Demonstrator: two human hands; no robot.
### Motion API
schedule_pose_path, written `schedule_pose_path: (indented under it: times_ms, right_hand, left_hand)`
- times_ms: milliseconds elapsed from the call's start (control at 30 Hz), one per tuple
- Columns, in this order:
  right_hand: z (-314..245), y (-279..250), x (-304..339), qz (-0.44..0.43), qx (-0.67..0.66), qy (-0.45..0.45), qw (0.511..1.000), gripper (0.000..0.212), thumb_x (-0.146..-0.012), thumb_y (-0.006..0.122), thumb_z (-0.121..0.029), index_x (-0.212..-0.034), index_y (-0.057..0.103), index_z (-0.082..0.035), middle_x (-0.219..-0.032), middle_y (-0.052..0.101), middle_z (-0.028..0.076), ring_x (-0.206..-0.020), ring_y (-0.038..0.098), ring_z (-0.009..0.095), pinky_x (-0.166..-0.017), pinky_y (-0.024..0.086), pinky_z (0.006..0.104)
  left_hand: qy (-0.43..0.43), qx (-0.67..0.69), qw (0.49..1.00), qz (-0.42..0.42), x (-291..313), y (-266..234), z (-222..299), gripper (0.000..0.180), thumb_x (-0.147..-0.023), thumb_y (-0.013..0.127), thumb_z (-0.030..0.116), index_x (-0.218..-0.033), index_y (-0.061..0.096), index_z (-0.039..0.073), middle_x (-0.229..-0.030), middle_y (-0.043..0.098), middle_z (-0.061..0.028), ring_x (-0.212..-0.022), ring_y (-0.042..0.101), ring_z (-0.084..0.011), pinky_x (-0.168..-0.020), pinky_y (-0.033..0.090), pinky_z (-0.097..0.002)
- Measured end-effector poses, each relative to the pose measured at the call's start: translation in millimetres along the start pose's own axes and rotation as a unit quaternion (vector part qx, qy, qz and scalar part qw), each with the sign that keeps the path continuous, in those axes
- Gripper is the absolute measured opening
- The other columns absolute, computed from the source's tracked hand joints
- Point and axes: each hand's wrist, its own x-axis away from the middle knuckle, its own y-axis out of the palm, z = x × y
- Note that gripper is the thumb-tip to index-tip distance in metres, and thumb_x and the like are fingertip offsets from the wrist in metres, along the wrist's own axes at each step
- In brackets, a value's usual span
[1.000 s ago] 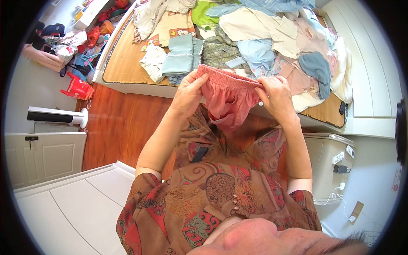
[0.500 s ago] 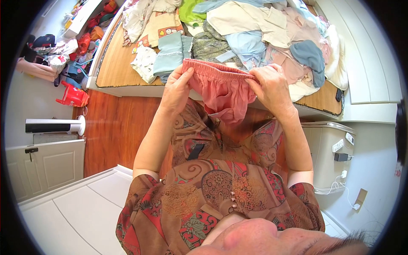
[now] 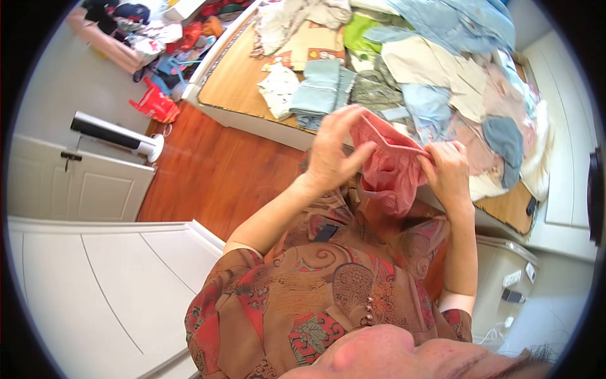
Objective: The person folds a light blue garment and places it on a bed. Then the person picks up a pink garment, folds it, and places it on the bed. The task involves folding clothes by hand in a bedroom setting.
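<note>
Pink shorts with a gathered elastic waistband [image 3: 394, 167] hang between my hands in front of my lap. My left hand [image 3: 338, 151] has its fingers hooked over the waistband's left end, partly hidden by the cloth, with the thumb held apart from them. At the other end, my right hand [image 3: 449, 169] pinches the band between thumb and fingers. The waistband slants down to the right and the cloth below it droops in folds. Beyond the shorts lie a folded grey-blue garment [image 3: 315, 86] and a green-grey patterned garment [image 3: 377, 85].
A wooden-topped bed platform [image 3: 230, 82] holds a spread heap of clothes, including a cream garment [image 3: 435, 63] and a dark blue one [image 3: 503, 142]. A tower fan [image 3: 113, 134] and a red bag [image 3: 156, 104] are at the left. A beige case [image 3: 499, 265] stands at the right.
The view has turned, so the scene appears tilted. The shorts' waistband has gone from nearly level and stretched to slanted and slacker. My left thumb has come away from the band.
</note>
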Motion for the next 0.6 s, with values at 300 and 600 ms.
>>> schedule_pose_path:
  times_ms: [300,600]
  right_hand:
    - [-26,14,2,-0.044,-0.045,-0.079,0.995,0.012,-0.083,0.068,-0.013,-0.091,0.063,-0.004,-0.083,0.065,0.012,-0.085,0.062,0.029,-0.09,0.042,0.0439]
    - [-44,4,8,-0.036,-0.096,-0.115,0.988,0.014,-0.082,0.071,-0.013,-0.089,0.064,-0.005,-0.081,0.064,0.008,-0.085,0.063,0.026,-0.09,0.044,0.0424]
  left_hand:
    - [0.101,-0.053,0.984,-0.139,17,17,27,0.071,-0.071,0.083,0.028,-0.134,0.058,0.011,-0.133,0.056,-0.0153,-0.13,0.049,-0.0351,-0.111,0.035,-0.0503]
    - [0.042,-0.039,0.975,-0.217,30,29,19,0.045,-0.074,0.079,0.029,-0.11,0.063,0.008,-0.083,0.067,-0.0097,-0.081,0.067,-0.0307,-0.079,0.051,-0.0432]
